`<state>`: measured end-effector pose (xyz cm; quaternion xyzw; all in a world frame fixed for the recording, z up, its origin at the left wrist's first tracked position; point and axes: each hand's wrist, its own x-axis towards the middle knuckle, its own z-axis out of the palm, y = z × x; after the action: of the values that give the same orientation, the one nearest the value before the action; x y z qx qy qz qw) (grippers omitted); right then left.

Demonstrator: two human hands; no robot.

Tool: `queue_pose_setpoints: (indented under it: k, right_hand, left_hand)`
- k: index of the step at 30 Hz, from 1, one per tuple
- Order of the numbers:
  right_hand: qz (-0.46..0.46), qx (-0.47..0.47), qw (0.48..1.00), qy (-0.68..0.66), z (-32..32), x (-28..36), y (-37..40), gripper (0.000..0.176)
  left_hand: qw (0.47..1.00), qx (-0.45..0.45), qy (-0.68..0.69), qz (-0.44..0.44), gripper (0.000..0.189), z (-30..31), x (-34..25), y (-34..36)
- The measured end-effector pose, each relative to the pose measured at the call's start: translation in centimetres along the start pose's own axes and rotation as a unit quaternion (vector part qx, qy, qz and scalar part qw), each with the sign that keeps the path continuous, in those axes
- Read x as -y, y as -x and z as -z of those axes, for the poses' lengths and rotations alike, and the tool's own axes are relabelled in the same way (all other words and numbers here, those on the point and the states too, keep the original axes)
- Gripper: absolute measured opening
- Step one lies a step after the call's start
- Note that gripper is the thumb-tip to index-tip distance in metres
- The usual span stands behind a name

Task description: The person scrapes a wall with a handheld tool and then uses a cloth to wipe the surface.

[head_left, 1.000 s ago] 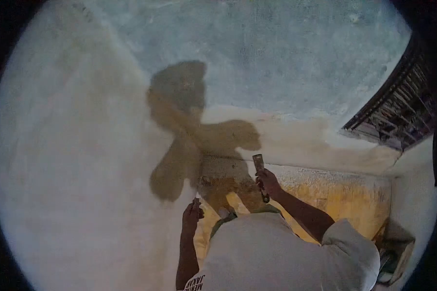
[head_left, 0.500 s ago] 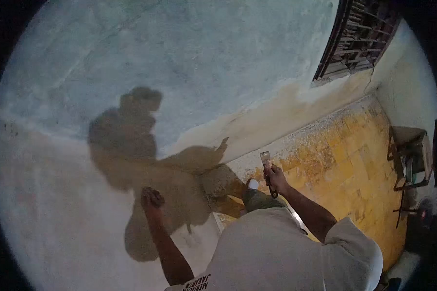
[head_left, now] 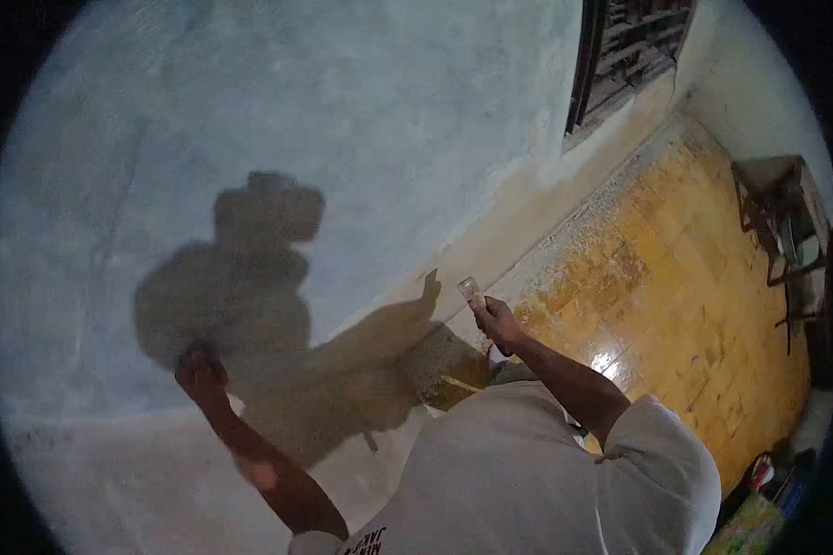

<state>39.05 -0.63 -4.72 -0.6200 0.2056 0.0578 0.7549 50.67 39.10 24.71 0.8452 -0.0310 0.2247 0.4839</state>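
My right hand is wrapped round the handle of a scraper, its flat blade pointing up and to the left, over the base of the wall. My left hand is raised at the wall, within the dark shadow of my head and body. Its fingers look curled, but the shadow hides what they hold, if anything. The wall is bluish with pale, bare-looking patches lower down.
A barred window is at the upper right. Yellow tiles cover the floor, with whitish debris along the wall. A wooden piece of furniture stands at the right, and assorted items lie at the lower right.
My left hand has moved up and left along the wall. My right hand has shifted slightly left and up with the scraper, whose blade is tilted further left. The view has turned.
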Motion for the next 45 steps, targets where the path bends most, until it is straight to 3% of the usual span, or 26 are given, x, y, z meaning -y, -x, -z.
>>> queue_pose_setpoints:
  k: [1,2,4,5,7,10,13,14,17,20,23,25,26,28,30,31,33,37,40,42,45]
  right_hand:
    - [0.003,-0.002,1.000,0.004,0.1,-0.1,-0.2,0.034]
    - [0.002,-0.005,1.000,0.011,0.3,-0.6,0.0,0.034]
    - [-0.018,-0.019,0.999,0.027,0.6,-1.4,-0.2,0.035]
    - [-0.030,-0.023,0.998,0.048,0.6,-1.6,0.0,0.035]
    - [-0.047,-0.015,0.998,0.028,0.9,-1.1,-0.1,0.036]
    - [-0.080,-0.008,0.997,0.005,1.6,-1.9,0.5,0.036]
    - [-0.130,0.010,0.991,0.013,1.8,-0.6,1.9,0.034]
    - [-0.165,0.027,0.986,0.026,2.0,0.0,2.2,0.033]
    - [-0.123,0.040,0.989,0.066,2.5,-6.5,0.7,0.032]
    - [-0.122,0.040,0.992,0.014,2.2,-4.2,2.3,0.032]
    - [-0.109,0.024,0.988,0.106,2.1,-6.4,2.3,0.034]
    - [-0.123,0.026,0.985,0.116,2.1,-5.5,2.7,0.035]
    - [-0.142,0.034,0.982,0.124,1.9,-5.2,3.1,0.036]
    - [-0.146,0.021,0.984,0.099,1.6,-4.2,4.0,0.037]
    - [-0.149,0.006,0.986,0.075,1.4,-4.1,4.3,0.038]
    - [-0.126,-0.019,0.988,0.084,1.3,-4.3,4.1,0.037]
    - [-0.107,-0.045,0.988,0.099,1.4,-4.2,4.7,0.037]
    - [-0.073,-0.044,0.993,0.078,1.6,-3.3,4.1,0.035]
    - [-0.044,-0.054,0.997,0.040,2.3,-4.1,3.7,0.037]
    - [-0.045,-0.054,0.997,0.018,1.9,-2.7,3.5,0.039]
    - [-0.032,-0.076,0.996,0.036,1.3,-1.5,2.7,0.041]
  left_hand:
    - [0.996,-0.077,-0.029,0.018,0.035,0.1,0.8,0.1]
    - [0.997,-0.064,-0.027,0.019,0.035,0.2,1.8,0.2]
    - [0.958,-0.147,-0.207,-0.134,0.037,0.2,2.8,0.3]
    - [0.959,-0.143,-0.204,-0.132,0.037,0.7,2.5,0.6]
    - [0.995,-0.030,-0.094,-0.033,0.032,0.9,0.1,0.4]
    - [0.998,-0.026,0.038,0.043,0.031,0.7,1.0,0.5]
    - [0.993,-0.069,0.049,0.081,0.035,-0.5,-0.6,0.6]
    - [0.993,-0.068,0.054,0.081,0.035,-0.5,0.2,0.4]
    - [0.996,-0.008,0.093,0.014,0.032,-0.7,2.2,-0.6]
    - [0.995,-0.025,0.095,-0.008,0.037,-1.6,2.0,-0.8]
    - [0.986,-0.081,0.139,0.051,0.037,-2.3,2.4,-0.2]
    - [0.934,-0.284,0.173,0.130,0.036,-4.0,2.2,0.1]
    - [0.933,-0.285,0.174,0.130,0.036,-3.5,3.8,0.4]
    - [0.998,-0.039,0.033,0.036,0.034,-2.0,9.5,1.6]
    - [0.969,0.122,0.210,0.043,0.032,-2.4,12.4,3.7]
    - [0.969,0.120,0.213,0.044,0.032,-3.0,11.5,4.6]
    - [0.946,0.230,0.098,0.205,0.029,-4.0,9.6,7.3]
    - [0.951,0.240,0.105,0.165,0.029,-3.7,8.4,8.5]
    - [0.954,0.215,0.126,0.168,0.028,-1.8,7.3,8.0]
    - [0.967,0.145,0.120,0.171,0.029,-1.3,5.6,7.8]
    - [0.963,0.146,0.179,0.139,0.031,0.0,6.6,6.7]
